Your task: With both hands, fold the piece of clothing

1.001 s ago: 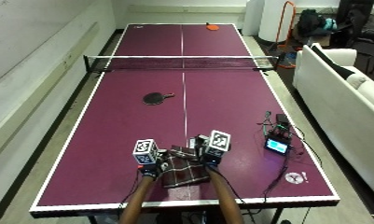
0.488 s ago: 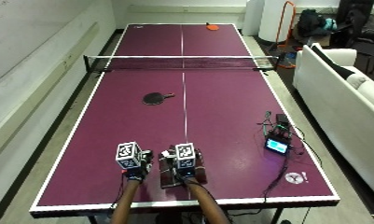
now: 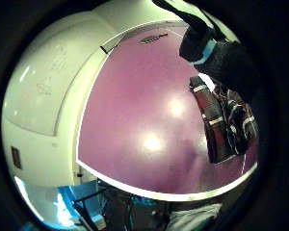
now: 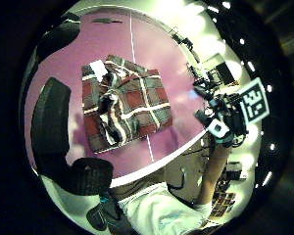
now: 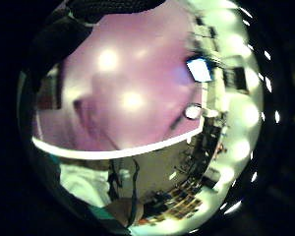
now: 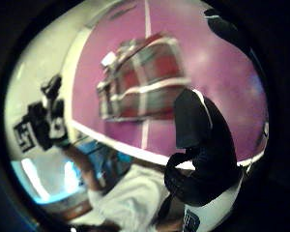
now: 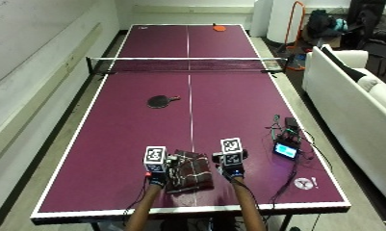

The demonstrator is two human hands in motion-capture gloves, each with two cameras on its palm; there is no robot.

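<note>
Purple table tennis table (image 7: 115, 120): your folded plaid garment (image 7: 190, 170) lies by its near edge, between left hand (image 7: 158, 178) and right hand (image 7: 231, 171), both lifted clear, fingers relaxed, equally near.

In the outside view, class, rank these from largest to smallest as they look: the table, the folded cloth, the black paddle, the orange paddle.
1. table
2. cloth
3. black paddle
4. orange paddle, though it lies farthest from the camera, so its true size is unsure.

Both hands lifted off plaid garment (image 7: 190, 172), left hand (image 7: 157, 179), right hand (image 7: 231, 172) apart beside it
</note>
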